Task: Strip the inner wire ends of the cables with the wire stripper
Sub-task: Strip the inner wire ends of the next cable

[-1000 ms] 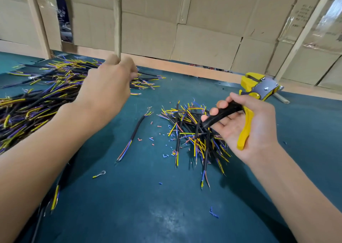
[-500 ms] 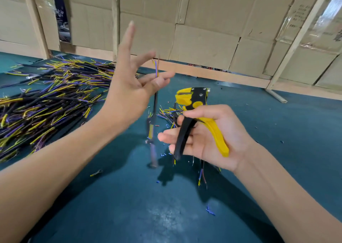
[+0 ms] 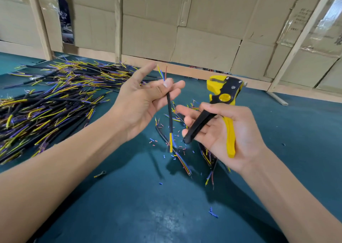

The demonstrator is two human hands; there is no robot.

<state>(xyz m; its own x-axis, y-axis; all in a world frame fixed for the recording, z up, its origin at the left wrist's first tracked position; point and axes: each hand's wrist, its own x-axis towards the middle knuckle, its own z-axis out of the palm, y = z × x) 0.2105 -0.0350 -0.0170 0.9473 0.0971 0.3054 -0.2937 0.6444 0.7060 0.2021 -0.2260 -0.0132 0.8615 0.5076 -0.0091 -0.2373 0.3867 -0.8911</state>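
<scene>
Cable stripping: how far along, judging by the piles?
Done, apparently: a small pile under the right hand, with insulation bits on the mat. In hand: left hand pinches one cable upright; right hand holds the wire stripper, not yet on it. Left: the big pile, far larger.

A dark teal surface (image 3: 140,205) fills the lower frame with a dull glare near bottom centre, while flattened cardboard sheets (image 3: 207,45) held by pale wooden battens (image 3: 118,21) wall off the whole top.
</scene>
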